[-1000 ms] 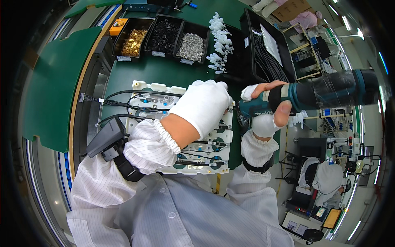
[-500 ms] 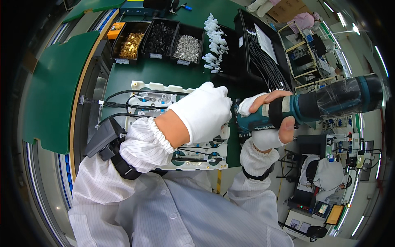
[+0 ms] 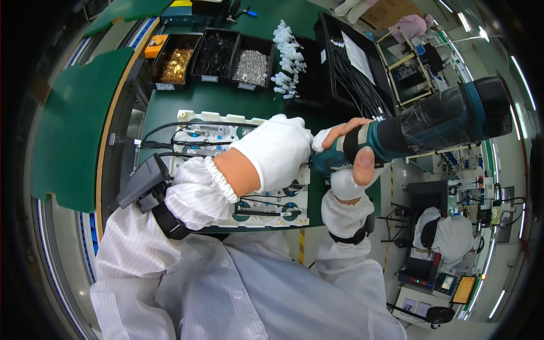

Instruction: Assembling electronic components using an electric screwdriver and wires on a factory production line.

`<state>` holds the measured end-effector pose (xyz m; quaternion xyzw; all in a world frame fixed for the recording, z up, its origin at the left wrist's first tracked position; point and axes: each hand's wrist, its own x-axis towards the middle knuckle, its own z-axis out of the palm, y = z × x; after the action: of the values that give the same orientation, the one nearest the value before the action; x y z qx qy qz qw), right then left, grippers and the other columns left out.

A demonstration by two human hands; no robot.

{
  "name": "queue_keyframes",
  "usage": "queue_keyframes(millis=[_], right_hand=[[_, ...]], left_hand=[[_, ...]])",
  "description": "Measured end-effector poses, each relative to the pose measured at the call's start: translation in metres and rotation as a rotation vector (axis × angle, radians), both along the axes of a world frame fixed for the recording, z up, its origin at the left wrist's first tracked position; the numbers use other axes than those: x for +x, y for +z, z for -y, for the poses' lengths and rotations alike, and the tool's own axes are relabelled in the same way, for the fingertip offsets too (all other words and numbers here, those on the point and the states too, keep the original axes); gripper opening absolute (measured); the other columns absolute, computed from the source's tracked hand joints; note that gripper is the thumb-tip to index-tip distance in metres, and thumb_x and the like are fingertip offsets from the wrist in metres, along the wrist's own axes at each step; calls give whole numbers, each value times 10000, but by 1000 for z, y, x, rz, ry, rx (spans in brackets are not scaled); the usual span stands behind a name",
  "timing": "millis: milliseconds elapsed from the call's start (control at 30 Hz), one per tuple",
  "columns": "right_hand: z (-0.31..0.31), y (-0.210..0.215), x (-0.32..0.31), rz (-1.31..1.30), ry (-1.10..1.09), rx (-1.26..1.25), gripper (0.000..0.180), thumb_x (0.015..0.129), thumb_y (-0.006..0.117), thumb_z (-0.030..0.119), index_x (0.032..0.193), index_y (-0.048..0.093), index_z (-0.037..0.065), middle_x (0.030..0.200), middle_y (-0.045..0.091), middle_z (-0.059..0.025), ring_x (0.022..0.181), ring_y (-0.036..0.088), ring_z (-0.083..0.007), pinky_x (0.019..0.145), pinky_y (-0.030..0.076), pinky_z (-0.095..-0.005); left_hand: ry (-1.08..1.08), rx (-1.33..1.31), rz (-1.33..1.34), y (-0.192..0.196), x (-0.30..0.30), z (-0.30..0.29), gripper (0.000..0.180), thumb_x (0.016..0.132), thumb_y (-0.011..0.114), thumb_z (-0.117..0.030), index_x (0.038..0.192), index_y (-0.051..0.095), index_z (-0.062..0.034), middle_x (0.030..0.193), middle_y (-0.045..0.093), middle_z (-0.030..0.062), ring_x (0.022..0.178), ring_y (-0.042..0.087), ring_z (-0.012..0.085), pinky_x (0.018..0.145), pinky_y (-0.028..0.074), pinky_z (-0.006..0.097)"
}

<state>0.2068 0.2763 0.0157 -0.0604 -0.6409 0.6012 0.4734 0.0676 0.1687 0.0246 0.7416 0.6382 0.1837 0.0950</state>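
My right hand (image 3: 354, 150), in a white glove with some bare fingertips, is wrapped round a teal and black cordless power driver (image 3: 416, 124). The tool lies nearly level, its thick end to the right and its front end against my left hand (image 3: 277, 150). That hand, in a white glove, is closed, with its fingertips turned away from view; what they grip is hidden. Both hands are above the right part of a white plastic panel (image 3: 300, 212), fitted with round teal parts, clear fittings and black cables (image 3: 198, 123). My left hand covers the panel's middle.
Behind the panel stand black bins of gold-coloured parts (image 3: 177, 65), black parts (image 3: 215, 54) and silver parts (image 3: 251, 67). White-capped pieces (image 3: 288, 59) and a black tray (image 3: 327, 34) of cables are to their right. A green board (image 3: 79, 130) is at left; a person (image 3: 447, 235) sits at right.
The driver and my right hand have shifted left, up against my left hand, and the tool's thick end has risen. My left hand has moved slightly left and stays closed.
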Motion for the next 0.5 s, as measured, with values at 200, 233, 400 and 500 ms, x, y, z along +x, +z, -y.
queue_keyframes(millis=[200,233,400,500], right_hand=[[19,50,29,33,-160,63,643,794,834,307,1203,467,-27,908,650,-144,671,662,-191,608,553,-292],[21,53,42,108,-194,19,634,793,841,255,1220,456,-11,914,647,-140,673,659,-183,609,553,-292],[23,-20,100,858,-497,255,387,801,852,113,1002,543,-6,790,657,-46,664,611,-97,618,510,-262],[38,-55,103,1199,-526,291,450,767,859,304,968,578,15,730,704,-155,631,707,-246,622,550,-348]], left_hand=[[21,95,161,25,-25,22,138,808,754,-173,899,769,-70,893,676,101,930,636,304,830,532,408],[55,208,212,31,-36,36,124,819,748,-156,892,757,-55,912,682,97,932,636,296,840,527,404],[578,178,179,15,-105,123,312,979,609,-174,1219,644,22,1176,663,173,1119,625,311,971,481,381],[628,150,350,-33,-110,157,389,1061,523,-251,1339,569,18,1249,643,161,1182,594,236,1032,435,332]])
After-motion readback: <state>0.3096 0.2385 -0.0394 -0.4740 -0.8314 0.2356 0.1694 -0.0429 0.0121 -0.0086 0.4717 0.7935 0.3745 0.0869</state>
